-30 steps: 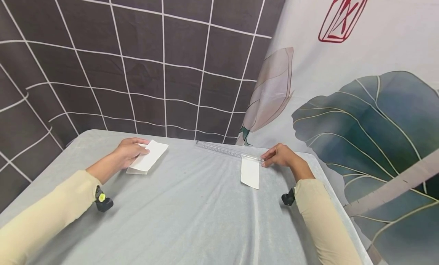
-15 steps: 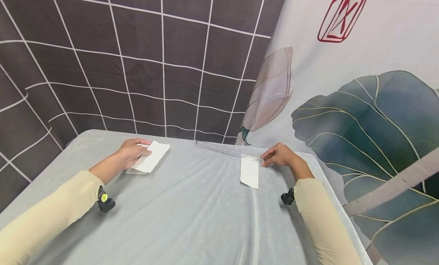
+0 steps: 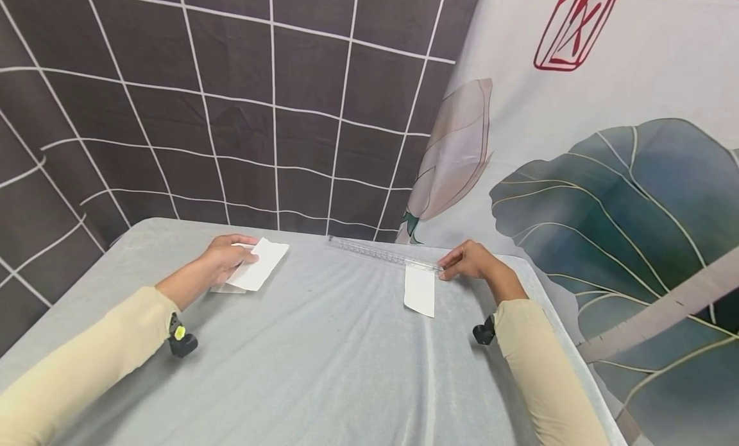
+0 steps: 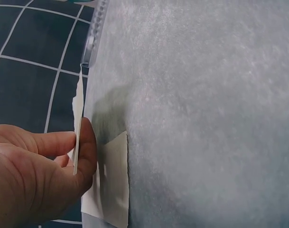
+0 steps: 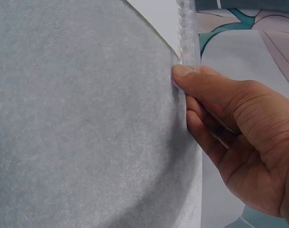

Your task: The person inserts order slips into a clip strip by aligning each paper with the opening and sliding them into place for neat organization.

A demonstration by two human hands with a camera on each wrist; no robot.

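Observation:
My left hand [image 3: 228,261] pinches a small white sheet of paper [image 3: 264,266] between thumb and fingers. Seen edge-on in the left wrist view, that sheet [image 4: 78,114] is raised above the cloth. Below it another pale sheet [image 4: 115,183] lies on the table, mostly covered in the head view. Over on the right, my right hand [image 3: 469,261] pinches the near end of a long clear plastic binding strip [image 3: 369,250] with a row of rings. One white sheet [image 3: 419,292] lies against the strip at this end, close to the fingertips; its corner meets the rings [image 5: 186,33] in the right wrist view.
A pale grey cloth covers the table [image 3: 323,356], whose far edge runs just behind the strip. Behind it hang a dark grid-patterned curtain [image 3: 231,125] and a white one with leaf prints [image 3: 612,221]. Black wrist cameras [image 3: 183,344] sit at both cuffs.
My left hand has shifted slightly right with its sheet, towards the binding strip. The right hand and the strip stay in place.

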